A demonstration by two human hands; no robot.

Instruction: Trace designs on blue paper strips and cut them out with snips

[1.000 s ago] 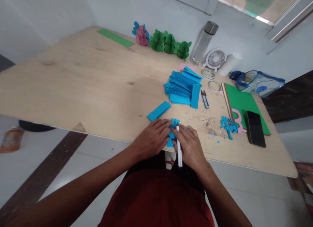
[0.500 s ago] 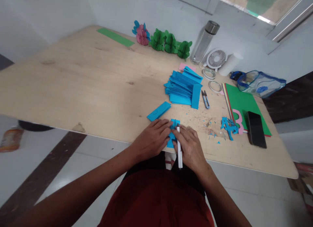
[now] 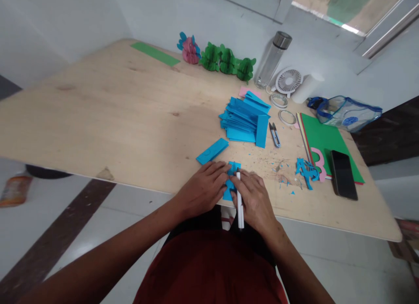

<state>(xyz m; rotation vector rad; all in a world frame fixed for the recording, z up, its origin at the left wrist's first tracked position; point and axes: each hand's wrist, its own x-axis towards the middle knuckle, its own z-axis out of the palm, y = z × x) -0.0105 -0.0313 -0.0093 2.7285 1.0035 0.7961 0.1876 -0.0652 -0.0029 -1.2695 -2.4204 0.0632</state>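
Observation:
My left hand point(image 3: 203, 188) lies flat with fingers stretched over a small blue paper piece point(image 3: 231, 181) at the near edge of the wooden table point(image 3: 108, 107), pressing it down. My right hand point(image 3: 257, 200) is closed around a white pen point(image 3: 239, 200), its tip on the blue piece. A loose blue strip point(image 3: 212, 150) lies just beyond my left fingers. A stack of blue paper strips point(image 3: 245, 117) sits farther back.
Small snips point(image 3: 274, 133), two tape rings point(image 3: 283, 108), a bottle point(image 3: 273, 58), a white fan point(image 3: 288, 81), a clear pouch point(image 3: 347, 112), green sheets point(image 3: 322, 140) with a phone point(image 3: 343, 174), blue cut-outs point(image 3: 306, 170), green paper balls point(image 3: 227, 60) and a pink one point(image 3: 189, 50).
The view has shifted slightly; both hands stay on the blue piece with the pen tip almost unmoved.

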